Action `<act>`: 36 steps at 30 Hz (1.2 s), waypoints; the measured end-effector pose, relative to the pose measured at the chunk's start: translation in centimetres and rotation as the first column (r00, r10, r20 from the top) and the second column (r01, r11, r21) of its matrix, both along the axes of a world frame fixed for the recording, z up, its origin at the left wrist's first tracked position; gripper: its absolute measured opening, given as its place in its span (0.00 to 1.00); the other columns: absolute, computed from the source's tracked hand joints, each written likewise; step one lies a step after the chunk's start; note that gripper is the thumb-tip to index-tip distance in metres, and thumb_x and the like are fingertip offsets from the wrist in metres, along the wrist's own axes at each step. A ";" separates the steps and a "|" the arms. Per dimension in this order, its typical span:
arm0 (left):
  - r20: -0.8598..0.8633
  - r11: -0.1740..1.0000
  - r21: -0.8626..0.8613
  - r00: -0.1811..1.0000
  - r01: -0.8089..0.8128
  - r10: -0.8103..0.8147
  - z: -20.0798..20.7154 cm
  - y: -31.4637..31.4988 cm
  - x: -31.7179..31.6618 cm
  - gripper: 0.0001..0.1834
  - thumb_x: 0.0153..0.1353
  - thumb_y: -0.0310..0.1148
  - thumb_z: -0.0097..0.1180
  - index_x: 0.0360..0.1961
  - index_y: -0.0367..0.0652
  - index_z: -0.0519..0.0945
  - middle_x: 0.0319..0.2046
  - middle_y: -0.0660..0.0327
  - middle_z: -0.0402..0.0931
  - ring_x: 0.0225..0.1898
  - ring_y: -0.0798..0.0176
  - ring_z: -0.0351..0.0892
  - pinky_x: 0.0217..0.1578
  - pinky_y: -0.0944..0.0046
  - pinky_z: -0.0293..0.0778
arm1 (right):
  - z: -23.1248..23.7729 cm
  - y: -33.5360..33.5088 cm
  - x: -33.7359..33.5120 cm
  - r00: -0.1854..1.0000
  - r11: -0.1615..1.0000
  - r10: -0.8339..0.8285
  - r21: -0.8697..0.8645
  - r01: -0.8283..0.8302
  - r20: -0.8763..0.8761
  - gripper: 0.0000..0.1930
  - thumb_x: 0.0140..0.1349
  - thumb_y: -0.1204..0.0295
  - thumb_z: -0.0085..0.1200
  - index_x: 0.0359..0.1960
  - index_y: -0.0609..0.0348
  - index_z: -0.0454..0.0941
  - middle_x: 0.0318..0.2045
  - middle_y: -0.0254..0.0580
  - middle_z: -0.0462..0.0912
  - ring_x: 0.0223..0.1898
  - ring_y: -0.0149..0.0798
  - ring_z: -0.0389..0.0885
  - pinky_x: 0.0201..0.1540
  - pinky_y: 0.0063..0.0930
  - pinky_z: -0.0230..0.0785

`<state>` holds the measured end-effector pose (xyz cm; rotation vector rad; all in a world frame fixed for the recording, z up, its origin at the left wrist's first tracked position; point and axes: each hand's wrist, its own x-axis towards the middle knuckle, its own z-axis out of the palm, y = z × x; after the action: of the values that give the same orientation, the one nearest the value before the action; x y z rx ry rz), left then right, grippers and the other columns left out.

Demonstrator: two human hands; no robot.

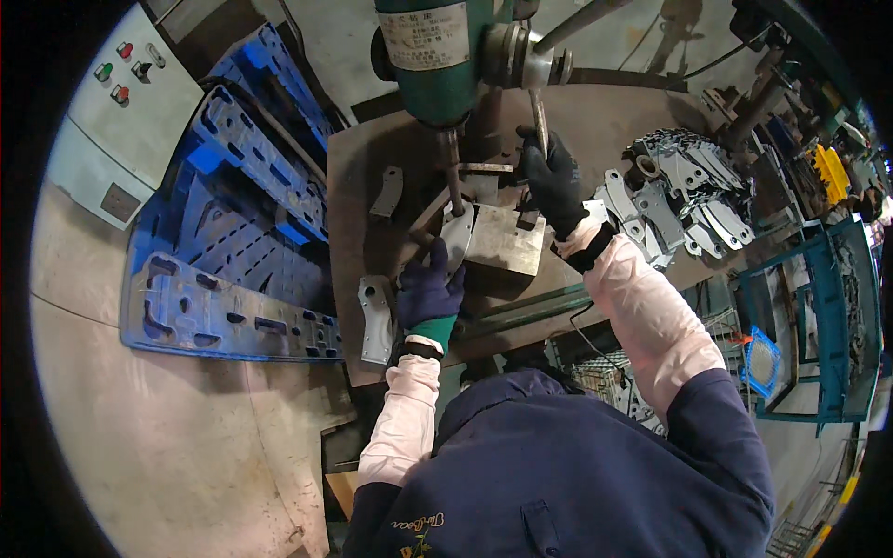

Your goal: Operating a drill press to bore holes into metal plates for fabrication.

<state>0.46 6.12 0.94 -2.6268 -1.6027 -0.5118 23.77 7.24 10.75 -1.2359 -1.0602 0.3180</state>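
Observation:
My left hand [430, 284], in a dark blue glove with a green cuff, is closed on the near end of a flat grey metal plate [458, 238]. That plate lies against a square metal block [507, 240] on the table, under the drill press's spindle [453, 172]. The tool's tip comes down onto or just above the plate's far end; which of the two I cannot tell. My right hand [551, 177], in a black glove, is wrapped round the feed lever [539, 119] of the green drill press [428, 65].
Many curved metal plates [660, 214] are heaped on the table's right side. Two single plates, one farther back [387, 192] and one nearer [376, 321], lie to the left. Blue plastic pallets [233, 307] and a control cabinet [130, 102] stand left; a teal metal frame [851, 321] is at right.

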 end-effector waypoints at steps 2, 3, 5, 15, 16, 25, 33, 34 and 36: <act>-0.023 0.999 -0.030 0.999 -0.044 0.044 -0.2 0.0 0.0 0.36 0.54 0.54 0.56 0.64 0.62 0.64 0.41 0.45 0.73 0.44 0.44 0.75 0.40 0.49 0.73 | -0.4 0.3 0.4 1.000 1.000 -0.005 -0.014 0.005 0.008 0.13 0.64 0.68 0.49 0.46 0.61 0.75 0.22 0.39 0.78 0.22 0.31 0.77 0.26 0.31 0.69; -0.041 0.997 -0.053 0.998 -0.049 0.047 -0.3 0.0 -0.1 0.36 0.54 0.54 0.56 0.64 0.62 0.64 0.41 0.45 0.73 0.44 0.44 0.75 0.40 0.49 0.73 | -0.5 0.5 0.5 0.998 0.999 -0.026 -0.025 0.027 0.050 0.13 0.64 0.68 0.49 0.47 0.61 0.75 0.21 0.42 0.78 0.22 0.34 0.78 0.25 0.32 0.69; 0.008 0.999 -0.046 1.000 -0.011 0.011 -0.7 0.1 -0.3 0.36 0.54 0.53 0.56 0.65 0.63 0.62 0.43 0.45 0.73 0.46 0.43 0.74 0.44 0.49 0.73 | -0.7 0.8 0.7 0.995 0.998 -0.045 -0.035 0.049 0.090 0.14 0.64 0.67 0.49 0.48 0.60 0.75 0.21 0.45 0.79 0.21 0.37 0.80 0.24 0.34 0.69; 0.069 0.966 0.251 0.995 0.057 -0.077 -0.9 0.4 -0.4 0.34 0.53 0.58 0.54 0.61 0.64 0.65 0.36 0.48 0.74 0.35 0.46 0.77 0.28 0.49 0.75 | -0.7 2.5 2.6 0.916 0.954 -0.249 -0.083 0.287 0.314 0.12 0.65 0.66 0.49 0.45 0.58 0.76 0.22 0.44 0.77 0.23 0.38 0.77 0.27 0.33 0.69; 0.045 0.975 0.221 0.998 0.033 -0.044 -0.9 0.4 -0.4 0.33 0.54 0.58 0.54 0.61 0.64 0.66 0.36 0.48 0.74 0.34 0.47 0.77 0.28 0.49 0.75 | -0.7 2.5 2.7 0.928 0.956 -0.237 -0.099 0.275 0.288 0.13 0.64 0.63 0.50 0.46 0.56 0.75 0.24 0.51 0.80 0.25 0.50 0.82 0.29 0.40 0.72; 0.028 1.000 0.004 1.000 -0.006 0.006 -0.9 0.3 -0.4 0.35 0.54 0.58 0.53 0.63 0.63 0.64 0.44 0.49 0.74 0.44 0.46 0.74 0.41 0.49 0.72 | -0.8 3.3 3.5 0.838 0.933 -0.341 0.047 0.356 0.426 0.11 0.64 0.67 0.50 0.44 0.56 0.78 0.29 0.51 0.81 0.29 0.49 0.81 0.33 0.36 0.72; 0.088 0.981 0.195 0.996 0.016 -0.034 -0.8 0.4 -0.5 0.37 0.52 0.56 0.56 0.64 0.64 0.64 0.55 0.58 0.70 0.45 0.50 0.75 0.35 0.50 0.76 | -5.5 9.6 11.5 0.790 0.932 -0.310 0.333 0.142 0.529 0.13 0.66 0.71 0.45 0.50 0.57 0.75 0.37 0.54 0.80 0.38 0.49 0.80 0.40 0.37 0.73; 0.056 0.977 0.209 0.997 0.031 -0.043 -0.7 0.4 -0.6 0.37 0.52 0.56 0.56 0.64 0.63 0.63 0.56 0.58 0.70 0.45 0.49 0.75 0.35 0.50 0.76 | -5.7 10.6 12.7 0.835 0.937 -0.235 0.345 0.059 0.497 0.13 0.67 0.73 0.43 0.50 0.59 0.74 0.41 0.55 0.79 0.42 0.50 0.79 0.43 0.37 0.72; 0.013 0.996 0.092 1.000 -0.003 0.002 -0.4 0.4 -0.4 0.37 0.52 0.58 0.55 0.64 0.63 0.63 0.53 0.57 0.72 0.43 0.48 0.75 0.34 0.49 0.75 | -5.0 11.5 15.4 0.647 0.941 -0.307 0.120 0.317 0.698 0.15 0.63 0.71 0.46 0.50 0.56 0.74 0.35 0.53 0.80 0.33 0.53 0.79 0.36 0.43 0.72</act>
<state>0.05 6.50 0.59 -2.5598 -1.5462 -0.5886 39.14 18.75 5.79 -1.5756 -1.4606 -0.4829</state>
